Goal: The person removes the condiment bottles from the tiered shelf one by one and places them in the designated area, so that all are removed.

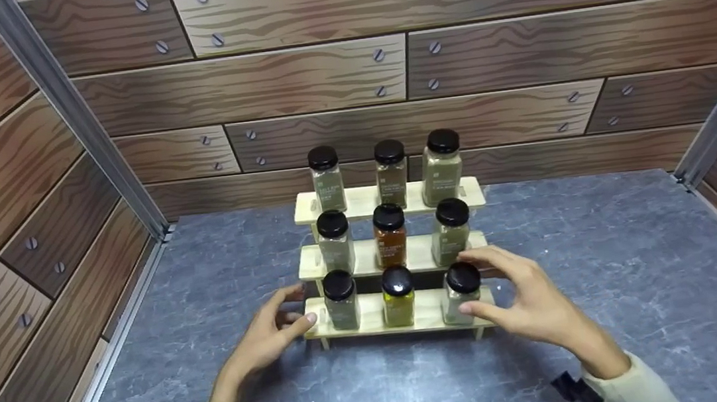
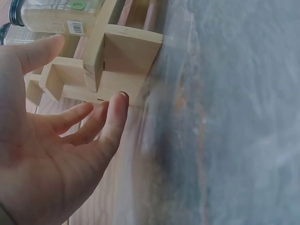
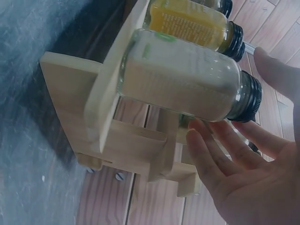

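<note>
A three-tier wooden spice rack stands on the table and carries several glass spice jars with black lids, three on each tier. At the right end of the bottom tier, a jar of pale powder stands upright. My right hand is spread around that jar, thumb in front and fingers on its far right side. In the right wrist view the thumb is apart from the glass, and the fingertips are close to the jar's side; contact is unclear. My left hand is beside the rack's left end, fingers loosely bent, holding nothing.
Beside the pale jar stands a jar of yellow spice, with a grey jar to its left. An orange-red jar is mid-tier. Wood-patterned walls enclose the grey marbled tabletop at the back and sides.
</note>
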The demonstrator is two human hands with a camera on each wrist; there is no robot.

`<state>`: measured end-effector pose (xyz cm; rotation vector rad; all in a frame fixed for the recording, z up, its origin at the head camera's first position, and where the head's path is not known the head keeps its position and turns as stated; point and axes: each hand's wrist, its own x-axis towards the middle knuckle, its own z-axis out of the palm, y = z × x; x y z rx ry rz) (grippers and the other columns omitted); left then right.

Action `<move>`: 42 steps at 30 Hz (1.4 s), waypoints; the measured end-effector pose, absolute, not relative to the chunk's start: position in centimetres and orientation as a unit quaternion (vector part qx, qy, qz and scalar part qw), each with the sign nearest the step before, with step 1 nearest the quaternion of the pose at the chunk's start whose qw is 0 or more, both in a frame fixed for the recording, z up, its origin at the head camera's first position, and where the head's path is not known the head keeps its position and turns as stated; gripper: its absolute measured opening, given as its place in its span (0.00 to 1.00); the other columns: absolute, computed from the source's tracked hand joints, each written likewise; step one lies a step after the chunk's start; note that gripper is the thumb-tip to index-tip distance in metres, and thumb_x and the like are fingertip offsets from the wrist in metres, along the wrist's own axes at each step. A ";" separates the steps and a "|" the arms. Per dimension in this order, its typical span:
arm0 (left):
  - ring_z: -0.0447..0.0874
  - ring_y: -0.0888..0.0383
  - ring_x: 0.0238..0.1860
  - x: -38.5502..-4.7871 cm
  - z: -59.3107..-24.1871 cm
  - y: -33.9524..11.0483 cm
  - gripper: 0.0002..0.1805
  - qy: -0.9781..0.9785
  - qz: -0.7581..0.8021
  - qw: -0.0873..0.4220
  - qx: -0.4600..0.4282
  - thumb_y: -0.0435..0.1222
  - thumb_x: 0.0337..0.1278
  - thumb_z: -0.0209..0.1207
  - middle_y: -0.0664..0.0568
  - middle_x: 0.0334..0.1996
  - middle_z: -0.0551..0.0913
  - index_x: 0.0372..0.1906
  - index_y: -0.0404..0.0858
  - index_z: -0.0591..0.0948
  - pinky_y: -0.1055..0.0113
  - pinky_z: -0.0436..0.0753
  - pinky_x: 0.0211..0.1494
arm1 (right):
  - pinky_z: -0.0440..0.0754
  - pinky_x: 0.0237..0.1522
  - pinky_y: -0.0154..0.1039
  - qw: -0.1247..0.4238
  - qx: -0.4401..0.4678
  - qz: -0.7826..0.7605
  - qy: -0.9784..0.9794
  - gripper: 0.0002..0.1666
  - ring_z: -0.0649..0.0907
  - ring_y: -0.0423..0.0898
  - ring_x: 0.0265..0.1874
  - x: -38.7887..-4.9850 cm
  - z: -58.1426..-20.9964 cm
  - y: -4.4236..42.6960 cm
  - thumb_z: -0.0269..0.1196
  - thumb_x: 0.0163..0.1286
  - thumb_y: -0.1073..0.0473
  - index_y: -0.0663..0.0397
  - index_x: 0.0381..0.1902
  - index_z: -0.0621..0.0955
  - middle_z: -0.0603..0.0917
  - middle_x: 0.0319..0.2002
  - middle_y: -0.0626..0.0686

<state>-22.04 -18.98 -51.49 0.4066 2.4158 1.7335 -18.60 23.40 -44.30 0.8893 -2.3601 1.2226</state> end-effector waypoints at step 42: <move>0.87 0.52 0.58 -22.7 -54.8 -19.4 0.41 0.643 0.739 0.173 0.103 0.27 0.63 0.68 0.32 0.69 0.76 0.76 0.20 0.62 0.62 0.87 0.66 | 0.90 0.55 0.34 0.143 0.290 0.500 -0.804 0.36 0.90 0.40 0.49 -18.6 -44.1 23.6 0.80 0.54 0.73 0.67 0.62 0.82 0.91 0.50 0.61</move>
